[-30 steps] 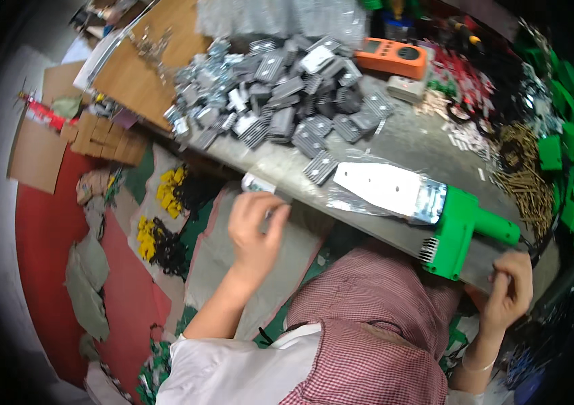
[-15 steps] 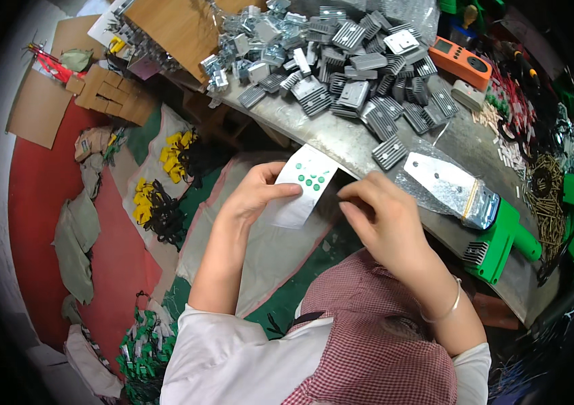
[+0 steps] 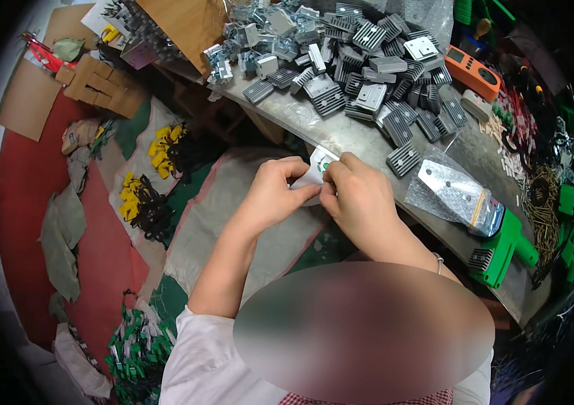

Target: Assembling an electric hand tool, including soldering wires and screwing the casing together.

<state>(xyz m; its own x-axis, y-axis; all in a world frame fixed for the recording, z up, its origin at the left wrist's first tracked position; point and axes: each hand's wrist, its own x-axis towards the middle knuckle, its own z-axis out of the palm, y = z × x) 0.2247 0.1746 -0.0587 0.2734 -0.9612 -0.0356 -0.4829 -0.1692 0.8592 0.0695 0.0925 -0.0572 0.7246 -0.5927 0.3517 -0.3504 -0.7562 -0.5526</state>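
Observation:
A white sheet with round green stickers (image 3: pixel 312 177) is held just off the near edge of the workbench. My left hand (image 3: pixel 275 192) grips its left side between thumb and fingers. My right hand (image 3: pixel 362 197) is closed in a pinch at the sheet's right side, its fingertips over the green dots. Most of the dots are hidden behind the fingers, and whether a sticker has come loose cannot be seen. On the bench beyond my right hand stands a finned grey metal block (image 3: pixel 404 158), the nearest of the pile.
Finned metal blocks (image 3: pixel 371 96) and shiny metal brackets (image 3: pixel 280 27) cover the bench (image 3: pixel 267 116). A green tool with a bag-wrapped metal blade (image 3: pixel 503 246) lies at the right. An orange meter (image 3: pixel 474 73) sits behind. Yellow-ended black cables (image 3: pixel 145 209) lie on floor cloths.
My right hand has come left onto the sheet and pinches there. The sheet, flat and facing up before, is now bent and mostly covered. The view has shifted slightly.

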